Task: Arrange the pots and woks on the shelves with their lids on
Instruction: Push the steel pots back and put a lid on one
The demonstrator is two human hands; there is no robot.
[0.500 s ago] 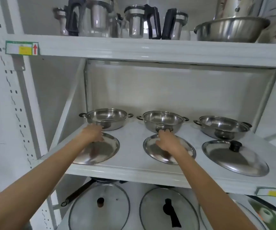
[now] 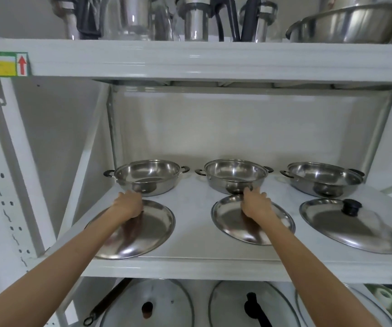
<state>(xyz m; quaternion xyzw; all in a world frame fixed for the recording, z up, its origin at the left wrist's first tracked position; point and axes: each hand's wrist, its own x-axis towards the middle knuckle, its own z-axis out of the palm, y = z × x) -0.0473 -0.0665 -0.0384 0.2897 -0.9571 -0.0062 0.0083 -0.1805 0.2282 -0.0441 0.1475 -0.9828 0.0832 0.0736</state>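
A white metal shelf unit [image 2: 213,263] stands against a plain white wall [image 2: 225,128]. Its left post [image 2: 3,175] has rows of small holes. A green-edged label [image 2: 1,63] with a red arrow sticks on the upper shelf edge.

Open headroom above uncovered pots [image 2: 235,175]

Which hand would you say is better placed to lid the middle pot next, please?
Right, probably. The right hand already rests on the middle lid, directly before the middle pot. The left hand is on the left lid.
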